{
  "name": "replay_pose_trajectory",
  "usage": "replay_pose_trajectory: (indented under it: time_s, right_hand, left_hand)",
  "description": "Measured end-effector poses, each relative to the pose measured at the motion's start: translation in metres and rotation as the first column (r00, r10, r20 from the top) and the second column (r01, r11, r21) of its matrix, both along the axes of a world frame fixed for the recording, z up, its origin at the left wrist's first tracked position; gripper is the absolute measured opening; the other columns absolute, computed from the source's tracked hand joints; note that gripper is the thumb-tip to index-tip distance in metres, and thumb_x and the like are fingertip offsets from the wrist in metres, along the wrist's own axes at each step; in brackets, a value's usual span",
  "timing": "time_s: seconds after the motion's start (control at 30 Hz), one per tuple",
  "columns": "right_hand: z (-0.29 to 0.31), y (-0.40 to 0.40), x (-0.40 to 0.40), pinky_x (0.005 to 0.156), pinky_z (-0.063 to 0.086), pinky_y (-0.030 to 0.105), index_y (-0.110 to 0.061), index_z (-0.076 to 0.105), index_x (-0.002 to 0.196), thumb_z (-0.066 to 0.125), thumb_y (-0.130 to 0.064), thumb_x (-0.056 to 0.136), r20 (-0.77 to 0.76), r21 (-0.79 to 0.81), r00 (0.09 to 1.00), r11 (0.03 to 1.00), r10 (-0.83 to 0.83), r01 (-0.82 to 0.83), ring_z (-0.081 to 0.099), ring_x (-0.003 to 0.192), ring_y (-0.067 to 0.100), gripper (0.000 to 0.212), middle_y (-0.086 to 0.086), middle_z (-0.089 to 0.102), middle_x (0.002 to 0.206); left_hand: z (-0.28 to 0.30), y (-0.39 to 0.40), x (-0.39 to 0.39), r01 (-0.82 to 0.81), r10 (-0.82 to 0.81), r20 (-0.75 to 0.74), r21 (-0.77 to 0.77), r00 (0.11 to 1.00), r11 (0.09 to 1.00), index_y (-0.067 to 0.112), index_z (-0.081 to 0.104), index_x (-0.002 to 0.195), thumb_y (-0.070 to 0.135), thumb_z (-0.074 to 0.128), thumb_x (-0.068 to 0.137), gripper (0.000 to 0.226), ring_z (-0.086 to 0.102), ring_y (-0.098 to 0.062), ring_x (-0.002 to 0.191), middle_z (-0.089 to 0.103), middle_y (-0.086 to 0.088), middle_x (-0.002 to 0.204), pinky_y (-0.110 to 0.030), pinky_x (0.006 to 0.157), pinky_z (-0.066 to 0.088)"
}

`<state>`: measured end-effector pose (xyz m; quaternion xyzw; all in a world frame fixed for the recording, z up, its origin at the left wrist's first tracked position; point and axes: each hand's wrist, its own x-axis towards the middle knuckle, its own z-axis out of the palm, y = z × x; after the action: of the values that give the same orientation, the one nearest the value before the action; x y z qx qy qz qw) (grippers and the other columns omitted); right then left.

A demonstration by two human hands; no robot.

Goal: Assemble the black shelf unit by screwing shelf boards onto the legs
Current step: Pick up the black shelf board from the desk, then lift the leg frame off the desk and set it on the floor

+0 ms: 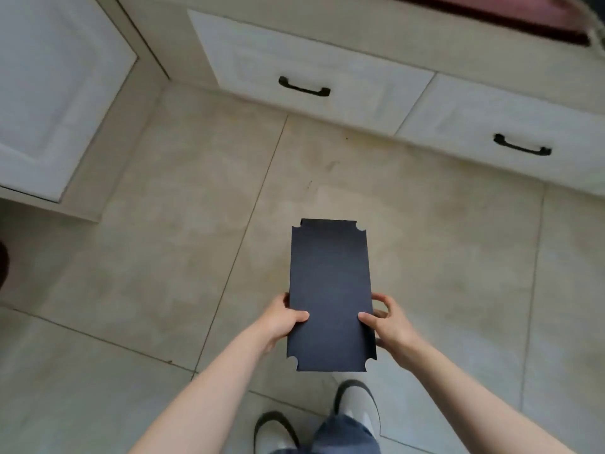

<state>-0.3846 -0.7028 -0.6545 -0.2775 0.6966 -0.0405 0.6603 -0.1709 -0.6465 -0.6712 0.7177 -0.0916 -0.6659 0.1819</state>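
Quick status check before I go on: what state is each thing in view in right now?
Shelf board: held flat above the floor, no legs attached.
Left hand: grips the board's left edge.
Right hand: grips the board's right edge.
Left drawer: closed.
Right drawer: closed.

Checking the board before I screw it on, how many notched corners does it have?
4, one at each corner of the black board: far left, far right, near left and near right. The left hand and right hand grip its long edges, covering no corner.
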Motion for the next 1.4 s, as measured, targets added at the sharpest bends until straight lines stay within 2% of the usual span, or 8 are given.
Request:
replay_pose_trajectory:
  time_s: [0.23,0.53,0.7,0.87,1.0,1.1,1.3,1.4]
  right_hand:
    - [-0.101,-0.015,-0.009,0.066,0.054,0.035,-0.021,0.049,0.127,0.058,-0.001,0.095,0.005,-0.017,0.999,0.998,-0.054,0.055,0.067,0.092,0.02,0.039,0.007,0.068,0.113]
    - [-0.146,-0.027,-0.004,0.078,0.056,0.037,-0.026,0.051,0.123,0.063,-0.003,0.092,-0.078,-0.129,0.997,0.992,0.004,-0.014,0.062,0.098,0.016,0.04,0.004,0.057,0.12]
    - [-0.152,-0.032,-0.004,0.081,0.056,0.041,-0.022,0.051,0.127,0.057,-0.003,0.095,-0.104,-0.105,0.995,0.994,0.006,-0.017,0.061,0.1,0.021,0.038,0.003,0.054,0.123]
    - [-0.149,-0.036,-0.002,0.082,0.054,0.04,-0.018,0.044,0.137,0.054,-0.008,0.096,-0.117,-0.046,0.991,0.996,0.069,-0.075,0.059,0.107,0.024,0.044,0.005,0.052,0.13]
    - [-0.137,-0.038,0.002,0.091,0.045,0.037,-0.012,0.036,0.148,0.055,-0.012,0.097,-0.194,-0.034,0.971,0.988,0.139,-0.148,0.053,0.117,0.026,0.054,0.008,0.05,0.139]
    - [-0.107,-0.037,0.008,0.1,0.04,0.036,-0.006,0.032,0.149,0.052,-0.012,0.098,-0.341,-0.095,0.914,0.959,0.219,-0.266,0.048,0.129,0.031,0.055,0.011,0.044,0.147]
    - [-0.004,-0.029,0.036,0.087,0.041,0.028,-0.005,0.037,0.144,0.051,-0.011,0.098,-0.328,-0.172,0.882,0.896,0.339,-0.409,0.054,0.119,0.027,0.048,0.013,0.053,0.137]
    - [0.075,-0.02,0.059,0.091,0.041,0.026,-0.008,0.039,0.143,0.051,-0.011,0.098,-0.295,-0.228,0.853,0.835,0.43,-0.5,0.053,0.122,0.024,0.047,0.009,0.054,0.136]
  left_hand:
    - [-0.095,-0.022,-0.005,0.067,-0.067,0.0,-0.002,0.998,0.998,0.02,0.052,0.117,0.002,0.067,0.093,0.034,0.065,-0.028,0.11,0.065,-0.008,0.124,-0.039,0.091,0.055]
    - [-0.158,-0.023,-0.01,0.145,-0.142,0.125,-0.012,0.982,0.989,0.013,0.05,0.142,0.025,0.073,0.083,0.064,0.06,-0.029,0.121,0.052,-0.011,0.141,-0.047,0.108,0.049]
    - [-0.141,-0.033,-0.014,0.171,-0.167,0.11,-0.022,0.98,0.985,0.022,0.045,0.142,0.018,0.07,0.092,0.056,0.052,-0.022,0.123,0.037,-0.001,0.132,-0.042,0.113,0.043]
    - [-0.143,-0.033,-0.015,0.182,-0.179,0.091,-0.024,0.98,0.983,0.023,0.042,0.149,0.021,0.069,0.082,0.073,0.056,-0.023,0.123,0.047,-0.005,0.145,-0.038,0.111,0.045]
    - [-0.123,-0.027,-0.012,0.205,-0.203,0.082,-0.023,0.976,0.979,0.014,0.032,0.155,0.0,0.055,0.097,0.063,0.05,-0.016,0.125,0.049,-0.004,0.144,-0.022,0.098,0.038]
    - [-0.103,-0.016,-0.001,0.177,-0.18,0.139,0.034,0.974,0.984,0.01,0.021,0.159,0.007,0.055,0.098,0.07,0.044,-0.026,0.139,0.041,-0.01,0.156,-0.033,0.115,0.037]
    - [-0.01,0.003,0.021,0.177,-0.176,0.222,0.015,0.959,0.984,0.012,0.055,0.138,0.016,0.058,0.097,0.041,0.06,-0.028,0.121,0.064,-0.016,0.129,-0.038,0.106,0.048]
    - [0.069,0.016,0.029,0.257,-0.233,0.32,-0.033,0.918,0.966,0.014,0.061,0.128,0.014,0.056,0.096,0.032,0.065,-0.031,0.106,0.071,-0.013,0.111,-0.03,0.085,0.048]
